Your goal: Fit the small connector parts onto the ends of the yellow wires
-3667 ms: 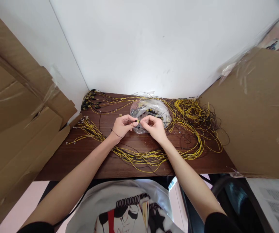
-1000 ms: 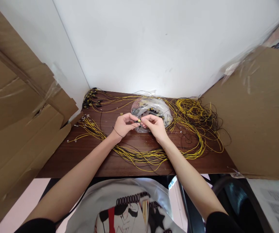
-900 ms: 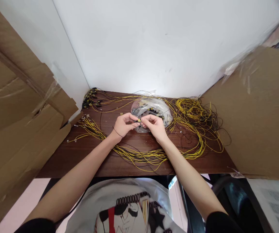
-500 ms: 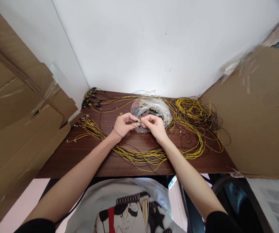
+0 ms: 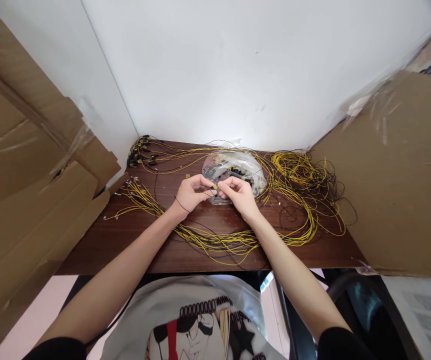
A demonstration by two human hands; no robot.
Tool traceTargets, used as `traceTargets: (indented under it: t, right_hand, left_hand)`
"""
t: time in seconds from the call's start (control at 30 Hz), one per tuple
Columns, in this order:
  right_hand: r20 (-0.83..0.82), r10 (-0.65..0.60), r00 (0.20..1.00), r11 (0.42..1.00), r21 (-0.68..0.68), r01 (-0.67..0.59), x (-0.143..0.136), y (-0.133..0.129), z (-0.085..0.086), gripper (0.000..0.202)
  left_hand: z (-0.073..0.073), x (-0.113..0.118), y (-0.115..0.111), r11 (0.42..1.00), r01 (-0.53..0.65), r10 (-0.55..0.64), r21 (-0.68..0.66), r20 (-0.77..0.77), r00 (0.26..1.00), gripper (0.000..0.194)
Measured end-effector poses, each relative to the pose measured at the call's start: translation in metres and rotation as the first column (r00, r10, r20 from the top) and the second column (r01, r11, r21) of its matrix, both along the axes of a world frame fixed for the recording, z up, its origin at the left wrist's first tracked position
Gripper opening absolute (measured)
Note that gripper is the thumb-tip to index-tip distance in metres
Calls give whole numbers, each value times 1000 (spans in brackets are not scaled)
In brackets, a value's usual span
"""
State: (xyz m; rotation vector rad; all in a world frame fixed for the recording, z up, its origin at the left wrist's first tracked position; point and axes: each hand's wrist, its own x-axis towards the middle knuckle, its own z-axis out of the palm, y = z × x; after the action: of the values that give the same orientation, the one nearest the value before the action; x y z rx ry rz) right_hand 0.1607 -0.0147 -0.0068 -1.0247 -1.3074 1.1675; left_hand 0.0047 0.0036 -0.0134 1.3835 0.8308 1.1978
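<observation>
My left hand [image 5: 192,194] and my right hand [image 5: 238,192] meet fingertip to fingertip over a clear plastic bag [image 5: 253,167] holding small black and yellow parts. Between them is a small yellow-and-black piece [image 5: 215,187], pinched by my left thumb and forefinger. A thin dark wire runs from there and passes over my left wrist. The right thumb and forefinger are pressed together at the piece's right side; what exactly they grip is too small to tell. Below both hands, a long bundle of yellow and black wires [image 5: 215,241] curves across the brown table [image 5: 125,250].
Black connectors [image 5: 137,152] on wire ends lie at the back left. White-tipped wire ends [image 5: 133,186] fan out on the left. A tangled wire coil [image 5: 298,167] sits at the back right. Cardboard panels [image 5: 399,190] flank the table, with a white wall [image 5: 215,75] behind.
</observation>
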Motion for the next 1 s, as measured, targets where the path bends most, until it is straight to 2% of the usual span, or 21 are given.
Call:
traceTargets:
  t: [1.0]
  right_hand:
    - [30, 18, 999, 1000, -23, -17, -2, -3, 6, 35]
  left_hand:
    - [-1, 0, 0, 1000, 8, -8, 4, 0, 1000, 27]
